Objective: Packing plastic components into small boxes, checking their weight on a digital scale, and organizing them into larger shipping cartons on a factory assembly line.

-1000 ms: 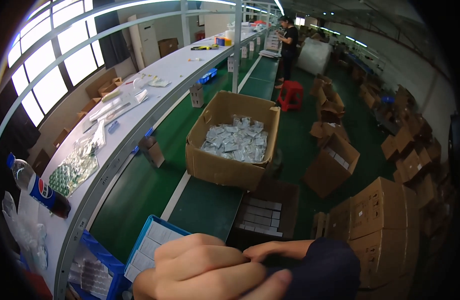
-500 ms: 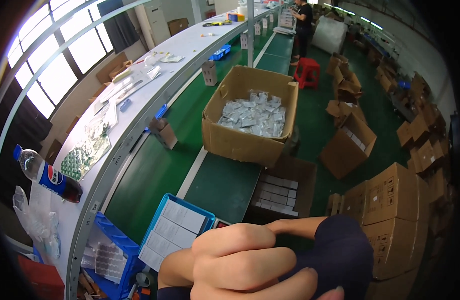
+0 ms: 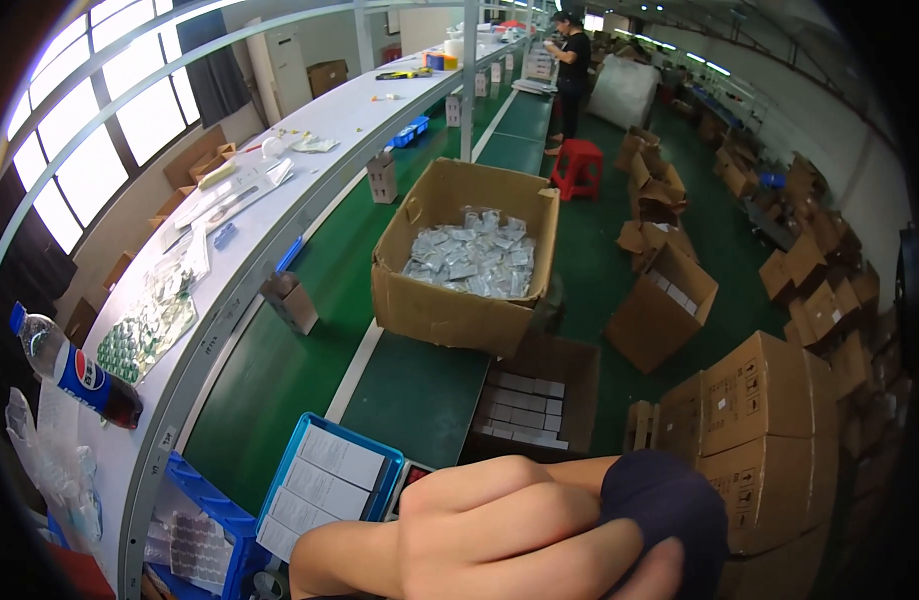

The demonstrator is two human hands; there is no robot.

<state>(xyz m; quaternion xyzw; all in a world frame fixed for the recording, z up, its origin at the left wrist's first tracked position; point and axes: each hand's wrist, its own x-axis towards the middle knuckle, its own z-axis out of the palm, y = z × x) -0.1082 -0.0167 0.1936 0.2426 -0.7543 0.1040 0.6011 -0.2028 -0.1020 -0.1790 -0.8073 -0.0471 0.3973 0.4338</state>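
Observation:
My left hand (image 3: 509, 535) is raised close in front of me at the bottom middle, its back and bent fingers showing. The fingers lie pressed together and point right; whatever is under them is hidden. Behind it my right forearm (image 3: 584, 470) comes across from a dark sleeve (image 3: 669, 500), and my right hand is covered by the left. Just beyond the left wrist is a blue tray (image 3: 387, 470) with several white boxes (image 3: 324, 490) laid flat in it. Farther ahead, an open carton (image 3: 449, 322) full of small clear packets (image 3: 474, 255) stands on the green bench.
Beneath that carton, an open box (image 3: 579, 390) holds rows of white boxes. Taped cartons (image 3: 759, 400) are stacked at the right. Along the left runs a white shelf (image 3: 279, 190) with a cola bottle (image 3: 79, 375). A red stool (image 3: 579, 168) and a person (image 3: 571, 70) are farther off.
My view has turned, so the surroundings sit farther left and lower. The left hand stays over the right forearm, its fingers lying slightly flatter and farther right.

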